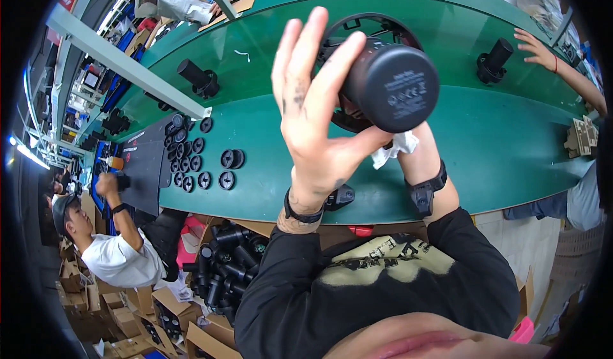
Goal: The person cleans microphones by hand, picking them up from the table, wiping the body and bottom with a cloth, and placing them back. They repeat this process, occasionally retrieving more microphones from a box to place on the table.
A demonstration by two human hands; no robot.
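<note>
A black cylindrical device (399, 88) with a wide open ring frame (377, 21) is raised above the green bench, its round printed base facing me. My left hand (310, 107) grips its side, thumb low against the cylinder and fingers stretched along the ring. Behind the device, my right hand (418, 132) is mostly hidden. A crumpled white cloth or tissue (397, 148) pokes out from its grasp, below the base. Both wrists wear black straps with small black boxes. Left of my hands, several round black caps (227, 180) lie on the bench.
Similar black devices stand on the green conveyor (255, 75) at the left (198, 78) and right (495, 60). A box of black cylinders (227, 266) sits below the bench edge. One co-worker in a white shirt (128, 257) sits left; another's hand (536, 49) reaches in at right.
</note>
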